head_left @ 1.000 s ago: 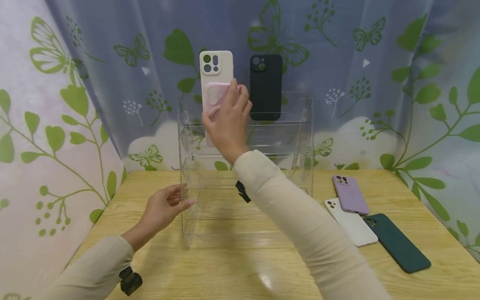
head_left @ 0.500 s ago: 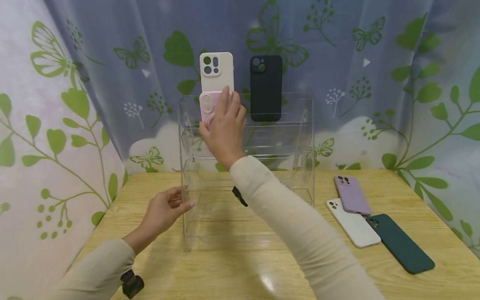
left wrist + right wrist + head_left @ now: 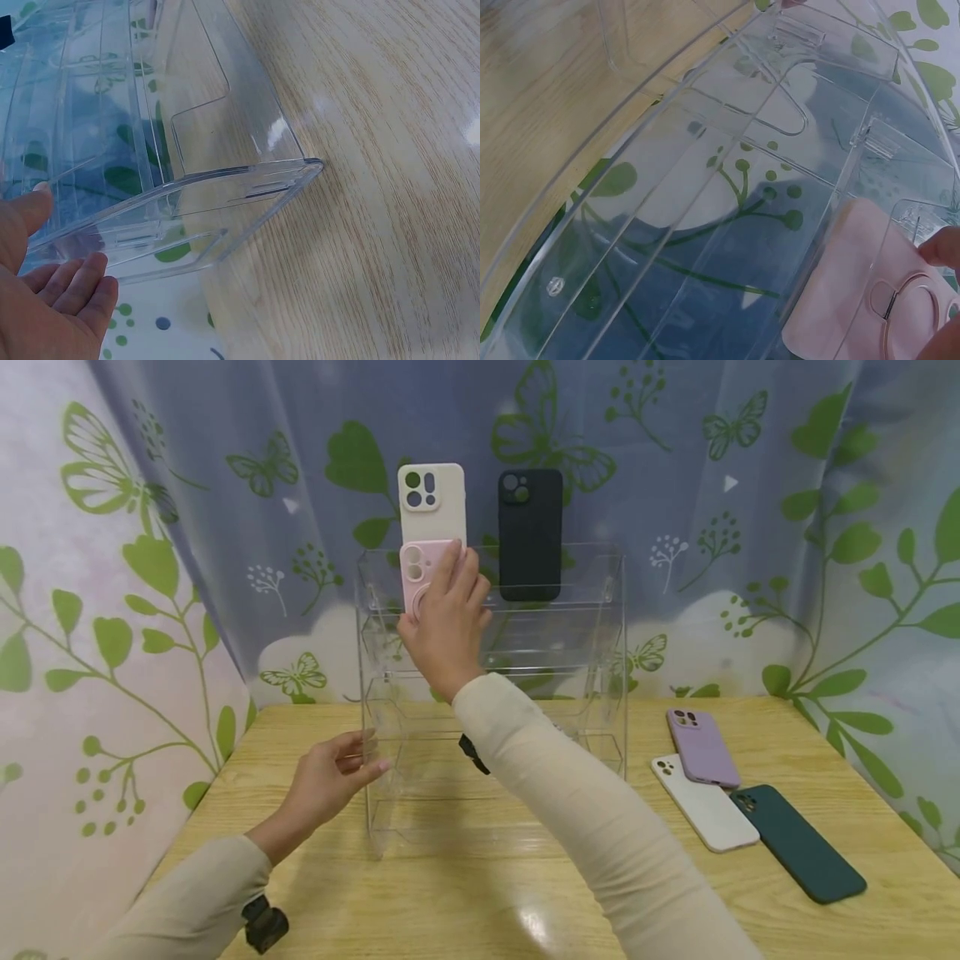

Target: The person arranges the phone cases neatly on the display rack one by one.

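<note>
We hold a pink phone case (image 3: 423, 568) in our right hand (image 3: 446, 618), the thumb at its left edge and the fingertips reaching up to its top right corner. The case stands with its camera openings uppermost, and from the right wrist we see its lower part behind a clear front panel of the tiered rack (image 3: 540, 643).

Our left hand (image 3: 330, 777), lower and to the left, grips the rack's side wall, thumb on one face and fingers on the other.

Just above the right hand's fingertips, behind the pink case, an off-white phone case (image 3: 433, 518) stands upright in the top tier. Up and to the right of that hand, apart from it, we see a black phone case (image 3: 530, 527) in the same tier.

Well to the right of both hands and lower than the right one, three more lie on the desk (image 3: 420, 902): a lilac case (image 3: 703, 747) overlapping a white case (image 3: 708, 810), and a dark green case (image 3: 802, 847) just beside the white one.
</note>
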